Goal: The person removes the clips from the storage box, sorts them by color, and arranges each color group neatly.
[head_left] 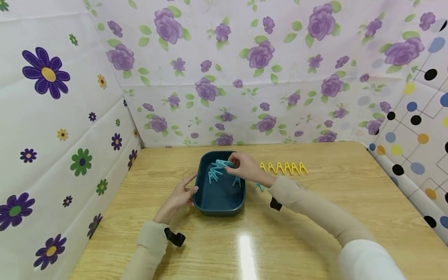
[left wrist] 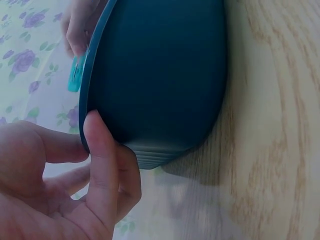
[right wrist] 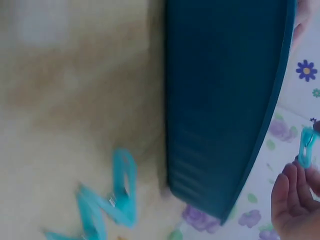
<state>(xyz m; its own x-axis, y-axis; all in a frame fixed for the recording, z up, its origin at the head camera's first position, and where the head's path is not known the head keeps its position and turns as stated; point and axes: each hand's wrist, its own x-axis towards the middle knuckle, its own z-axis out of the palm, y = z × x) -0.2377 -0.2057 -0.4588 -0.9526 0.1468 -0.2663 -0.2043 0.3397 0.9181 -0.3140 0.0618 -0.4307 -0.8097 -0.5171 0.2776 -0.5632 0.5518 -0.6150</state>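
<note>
A dark teal plastic bin stands on the table. My left hand holds its left side; in the left wrist view, the thumb and a finger pinch the rim. Over the bin's far right part, my right hand pinches a light blue clothespin between thumb and fingers. Several light blue clothespins lie inside towards the far left, and another clothespin is by the right wall. Outside, light blue clothespins lie on the table beside the bin, partly hidden by the right forearm in the head view.
Several yellow clothespins form a row on the wooden table, right of the bin. Flowered cloth hangs behind the table's far edge. More patterned cloth covers the left side, with a dotted one at the right.
</note>
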